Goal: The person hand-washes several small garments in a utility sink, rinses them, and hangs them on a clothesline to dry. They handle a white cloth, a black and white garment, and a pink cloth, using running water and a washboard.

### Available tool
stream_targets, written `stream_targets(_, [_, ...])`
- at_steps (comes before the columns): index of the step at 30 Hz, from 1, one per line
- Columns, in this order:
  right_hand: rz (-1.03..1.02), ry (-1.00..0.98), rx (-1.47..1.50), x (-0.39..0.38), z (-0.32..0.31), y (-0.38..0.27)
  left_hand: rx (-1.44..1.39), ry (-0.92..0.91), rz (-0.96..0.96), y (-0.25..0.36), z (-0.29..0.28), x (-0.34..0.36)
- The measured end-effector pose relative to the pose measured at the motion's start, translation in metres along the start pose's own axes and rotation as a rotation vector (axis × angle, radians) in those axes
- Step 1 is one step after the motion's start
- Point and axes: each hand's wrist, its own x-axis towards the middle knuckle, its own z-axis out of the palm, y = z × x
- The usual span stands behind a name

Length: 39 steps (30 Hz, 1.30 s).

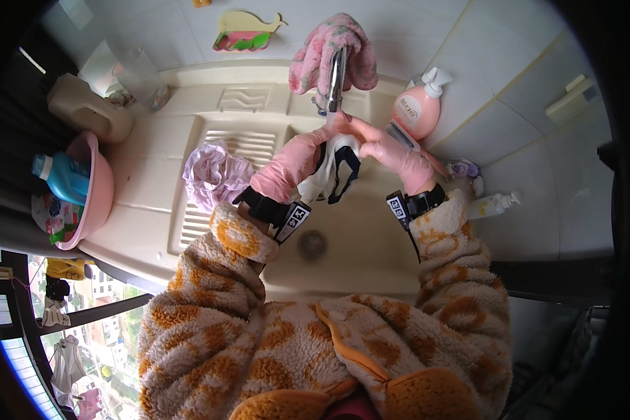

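Pink-gloved left hand (287, 168) and right hand (392, 150) both clench a white garment with dark straps (332, 171) between them beneath the tap (336, 77), over the sink basin (371, 259), apparently so runoff drains below; a lilac cloth (213, 175) lies left.

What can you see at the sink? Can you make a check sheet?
Surface: cream sink, drain bare.
Job's things: white and black cloth held under the tap.
Clutter: purple cloth on the washboard; soap bottle; pink basin with a blue bottle.
Grippers: left hand and right hand, pink gloves, both gripping the cloth.
Cables: nothing seen.
Surroundings: tiled wall; pink towel over the tap.
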Motion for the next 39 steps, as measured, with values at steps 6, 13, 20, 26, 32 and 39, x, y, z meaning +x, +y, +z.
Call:
stream_targets(6, [0.007,0.246,-0.083,-0.003,0.029,0.004,0.363,0.071,0.074,0.005,-0.005,0.000])
stream_targets(13, [-0.177,0.533,-0.246,0.002,0.018,0.006,0.363,0.176,0.222,0.020,-0.019,-0.012])
stream_targets(20, [-0.223,0.500,0.053,0.006,0.001,0.015,0.053,-0.045,0.284,0.010,-0.018,-0.007])
stream_targets(26, [-0.077,0.472,0.204,0.005,0.006,0.011,0.195,0.008,0.262,0.011,-0.034,0.002])
stream_targets(32, [-0.099,0.208,0.574,0.021,0.024,0.013,0.237,0.559,0.308,0.004,-0.037,-0.001])
stream_targets(39, [-0.069,0.279,0.997,0.038,0.029,0.012,0.465,0.143,0.256,-0.037,-0.041,0.006])
